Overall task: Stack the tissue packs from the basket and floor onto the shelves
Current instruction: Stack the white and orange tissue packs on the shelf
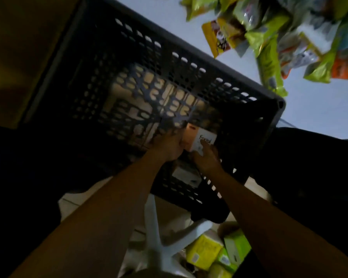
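Note:
A dark perforated plastic basket (169,63) fills the middle of the view, tilted. Inside it near the right corner, both hands hold a white and orange facial tissue pack (199,140). My left hand (169,146) grips its left, orange side. My right hand (206,157) grips its lower right side, with the thumb over the white face. Pale packs (163,99) show through the basket's holes further in. Yellow and green tissue packs (205,251) lie on the floor at the bottom right.
A pile of green, yellow and orange packets (279,37) lies on the pale floor at the top right. A white plastic frame (163,237) stands below the basket. The left side and far right are dark.

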Demonstrator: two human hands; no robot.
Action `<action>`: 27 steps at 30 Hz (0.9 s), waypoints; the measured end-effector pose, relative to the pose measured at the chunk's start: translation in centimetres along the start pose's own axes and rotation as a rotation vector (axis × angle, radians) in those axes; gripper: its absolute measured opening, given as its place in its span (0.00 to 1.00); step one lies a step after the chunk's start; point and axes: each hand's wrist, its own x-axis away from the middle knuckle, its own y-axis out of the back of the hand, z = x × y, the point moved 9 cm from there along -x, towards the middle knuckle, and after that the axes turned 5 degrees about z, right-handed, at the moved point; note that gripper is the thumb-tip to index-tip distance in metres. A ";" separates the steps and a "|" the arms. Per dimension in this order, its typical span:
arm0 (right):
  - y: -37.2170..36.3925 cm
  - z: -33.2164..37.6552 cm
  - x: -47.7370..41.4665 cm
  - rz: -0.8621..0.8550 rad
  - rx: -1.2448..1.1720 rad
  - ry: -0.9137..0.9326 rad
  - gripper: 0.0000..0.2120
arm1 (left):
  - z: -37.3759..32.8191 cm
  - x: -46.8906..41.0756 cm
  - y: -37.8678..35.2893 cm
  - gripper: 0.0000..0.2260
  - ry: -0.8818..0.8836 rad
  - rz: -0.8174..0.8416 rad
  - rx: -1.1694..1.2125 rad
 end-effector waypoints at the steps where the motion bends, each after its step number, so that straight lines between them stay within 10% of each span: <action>1: -0.1 -0.5 -0.9 0.000 -0.019 -0.038 0.24 | 0.3 -1.1 -0.9 0.24 0.000 0.027 0.010; 11: -1.0 -4.4 -6.1 -0.058 -0.157 -0.212 0.26 | 1.5 -6.1 -4.3 0.25 0.116 0.133 0.136; 17: -0.8 -2.8 -5.4 -0.056 -0.390 -0.208 0.24 | 2.6 -5.6 -2.5 0.25 0.149 -0.007 0.613; 27: 1.6 8.9 4.4 0.016 -0.243 0.175 0.28 | 1.1 7.5 7.8 0.17 0.175 -0.317 0.961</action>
